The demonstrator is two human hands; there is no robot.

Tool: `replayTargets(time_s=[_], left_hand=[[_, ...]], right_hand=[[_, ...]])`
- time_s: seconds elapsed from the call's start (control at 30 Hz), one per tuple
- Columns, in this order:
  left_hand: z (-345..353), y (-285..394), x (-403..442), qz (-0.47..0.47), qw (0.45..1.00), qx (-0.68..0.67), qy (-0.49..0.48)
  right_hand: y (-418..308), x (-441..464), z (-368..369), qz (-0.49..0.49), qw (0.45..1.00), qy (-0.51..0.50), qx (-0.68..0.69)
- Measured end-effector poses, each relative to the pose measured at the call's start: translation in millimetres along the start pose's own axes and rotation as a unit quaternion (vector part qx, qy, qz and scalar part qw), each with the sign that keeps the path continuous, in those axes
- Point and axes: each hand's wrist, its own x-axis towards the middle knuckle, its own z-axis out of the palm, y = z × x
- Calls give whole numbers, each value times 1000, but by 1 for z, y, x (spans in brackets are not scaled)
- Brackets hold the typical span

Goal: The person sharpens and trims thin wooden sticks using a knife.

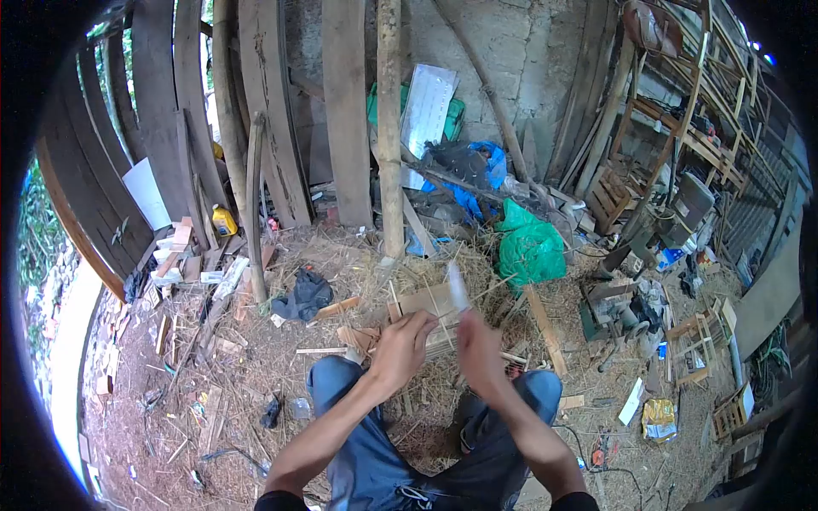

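A green plastic sack [532, 253] lay beyond the right fingers. The right hand [481, 351] had its fingers clamped around a knife [457, 288], whose pale blade projected ahead of them. The left hand [400, 347] had its fingertips pinched, apparently on a thin wooden strip [496, 286], which slanted away from them past the blade. The strip was presumably light, stiff and prone to splitting, best pinched near mid-length; the knife, best gripped behind the blade.
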Motion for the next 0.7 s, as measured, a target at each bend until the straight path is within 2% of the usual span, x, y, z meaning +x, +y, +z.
replayTargets(time_s=[0.1,0.13,0.23,0.27,0.37,0.5,0.57,0.7], left_hand=[[4,-6,0,-15,1000,-11,10],[3,-5,1,-12,1000,-10,9],[3,-3,-7,-1,1000,-24,17],[-1,-10,-9,-2,1000,-9,3],[-3,-8,-6,5,1000,-7,-6],[-3,-12,-6,-21,999,-25,-9],[-5,-8,-5,-20,999,-32,-9],[-4,-3,0,-15,1000,-4,-5]], right_hand=[[-2,-3,1,-7,999,-35,42],[7,8,-2,28,998,15,57],[-3,7,1,62,998,-12,29],[-7,5,0,61,995,-36,71],[-3,14,-14,72,992,-4,100],[-5,2,4,71,995,-23,64],[8,9,-2,-3,996,39,77],[-1,-2,13,-23,999,13,25]])
